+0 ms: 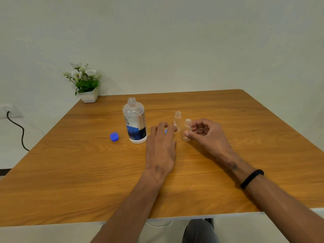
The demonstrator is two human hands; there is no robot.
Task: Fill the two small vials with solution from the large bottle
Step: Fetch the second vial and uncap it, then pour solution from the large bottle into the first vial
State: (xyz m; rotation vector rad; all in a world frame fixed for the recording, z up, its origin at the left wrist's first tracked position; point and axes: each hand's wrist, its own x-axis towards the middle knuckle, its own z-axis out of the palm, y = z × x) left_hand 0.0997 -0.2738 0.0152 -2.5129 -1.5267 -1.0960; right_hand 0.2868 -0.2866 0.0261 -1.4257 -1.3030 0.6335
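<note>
The large clear bottle (135, 120) with a blue label stands uncapped at mid-table, and its blue cap (114, 136) lies to its left. Two small clear vials stand open to the right of the bottle: the far vial (177, 119) and the near vial (187, 128). My right hand (208, 135) holds the near vial, with the thumb on its front and the index finger at its neck. My left hand (161, 144) reaches palm down between the bottle and the vials. Its fingertips close on a small blue cap (166, 131), which is mostly hidden.
A white pot of artificial flowers (85, 83) sits at the wooden table's (87, 181) far left corner. A black cable (21, 132) hangs off to the left by a wall socket. My right wrist has a black band (251, 178).
</note>
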